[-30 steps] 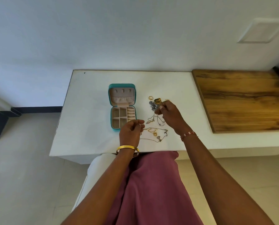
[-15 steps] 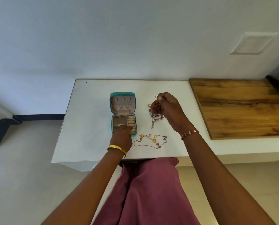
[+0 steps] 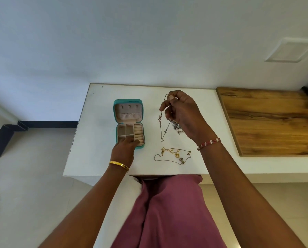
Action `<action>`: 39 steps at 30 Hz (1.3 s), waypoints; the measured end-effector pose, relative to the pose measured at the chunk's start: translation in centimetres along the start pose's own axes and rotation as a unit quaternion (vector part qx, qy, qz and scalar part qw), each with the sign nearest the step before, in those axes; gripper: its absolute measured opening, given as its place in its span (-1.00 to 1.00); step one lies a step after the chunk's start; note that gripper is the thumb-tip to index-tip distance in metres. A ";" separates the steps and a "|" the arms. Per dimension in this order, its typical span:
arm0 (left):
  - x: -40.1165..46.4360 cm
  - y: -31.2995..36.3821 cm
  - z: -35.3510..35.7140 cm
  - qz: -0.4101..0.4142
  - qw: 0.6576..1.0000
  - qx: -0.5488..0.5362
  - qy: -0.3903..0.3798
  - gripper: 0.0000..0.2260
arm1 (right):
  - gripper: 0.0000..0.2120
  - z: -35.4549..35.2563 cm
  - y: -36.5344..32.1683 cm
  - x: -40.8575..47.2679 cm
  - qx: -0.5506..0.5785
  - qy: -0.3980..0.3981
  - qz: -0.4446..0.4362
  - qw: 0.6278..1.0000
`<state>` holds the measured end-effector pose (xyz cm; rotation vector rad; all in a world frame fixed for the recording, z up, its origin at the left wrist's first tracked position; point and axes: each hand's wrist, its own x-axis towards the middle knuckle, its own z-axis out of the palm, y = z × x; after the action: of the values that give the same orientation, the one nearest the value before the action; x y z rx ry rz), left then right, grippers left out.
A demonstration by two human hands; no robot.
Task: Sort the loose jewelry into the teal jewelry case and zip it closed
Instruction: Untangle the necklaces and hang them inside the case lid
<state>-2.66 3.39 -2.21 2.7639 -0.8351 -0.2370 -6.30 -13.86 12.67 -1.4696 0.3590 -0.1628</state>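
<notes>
The teal jewelry case lies open on the white table, lid flat at the back, beige compartments toward me. My left hand, with a gold bangle, reaches over the case's near edge, its fingers resting on the front compartments; nothing shows in them. My right hand is raised to the right of the case and pinches a thin chain that dangles down to the table. A heap of silver jewelry lies partly hidden under that hand. Tangled gold chains with pendants lie nearer me.
A wooden board covers the surface at the right, a hand's width from my right wrist. A white wall rises just behind the table. My lap in a pink garment sits below the table's front edge. Tiled floor lies to the left.
My left hand moved from beside the gold chains to the case's front compartments. My right hand rose from the jewelry heap, lifting the thin chain up with it.
</notes>
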 end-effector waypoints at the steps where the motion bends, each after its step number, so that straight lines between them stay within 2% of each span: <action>1: -0.1 -0.7 -0.1 -0.006 1.000 -0.006 0.009 -0.61 | -0.78 0.3 0.1 0.0 -0.002 -0.005 0.004 1.000; 11: -0.8 -3.7 -1.5 -0.025 0.998 -0.057 0.013 -0.72 | -0.78 2.9 0.7 -0.1 -0.030 -0.055 0.060 0.996; 15: -1.4 -1.8 -3.5 -0.031 0.985 -0.152 0.076 -0.72 | -0.79 3.8 0.6 -0.5 -0.065 -0.083 0.084 0.991; 18: -2.0 0.6 -5.9 -0.041 0.953 -0.266 0.141 -0.75 | -0.81 4.5 0.2 -1.4 -0.097 -0.109 0.093 0.985; 21: -2.7 3.0 -8.3 -0.061 0.900 -0.397 0.171 -0.70 | -0.79 5.1 -0.2 -2.4 -0.116 -0.115 0.089 0.983; 24: -3.6 4.3 -10.2 -0.078 0.850 -0.505 0.131 -0.65 | -0.79 5.1 -0.7 -3.6 -0.118 -0.113 0.078 0.983; 27: -4.2 4.5 -11.1 -0.110 0.811 -0.566 0.103 -0.68 | -0.82 4.2 -1.3 -4.6 -0.115 -0.120 0.081 0.983; 28: -4.5 4.3 -11.3 -0.134 0.779 -0.603 0.101 -0.71 | -0.83 3.8 -1.5 -5.0 -0.112 -0.120 0.081 0.983; 30: -4.8 3.9 -11.8 -0.177 0.676 -0.709 0.094 -0.79 | -0.86 2.5 -1.6 -5.6 -0.116 -0.109 0.077 0.984; 32: -5.2 3.5 -12.5 -0.183 0.576 -0.793 0.078 -0.78 | -0.86 1.1 -1.6 -6.3 -0.128 -0.099 0.064 0.985; 34: -5.7 3.0 -13.1 -0.178 0.517 -0.834 0.067 -0.72 | -0.83 -0.6 -1.4 -7.0 -0.138 -0.096 0.062 0.984; 36: -6.2 2.3 -13.4 -0.176 0.496 -0.848 0.065 -0.69 | -0.82 -2.1 -1.0 -7.7 -0.139 -0.096 0.081 0.982; 39: -7.1 1.9 -13.4 -0.175 0.485 -0.855 0.054 -0.71 | -0.81 -3.8 0.1 -8.7 -0.113 -0.092 0.116 0.983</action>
<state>-6.49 8.33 11.69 0.8557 0.2150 -0.5326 -15.78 -14.64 13.57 -1.6389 0.4036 0.2060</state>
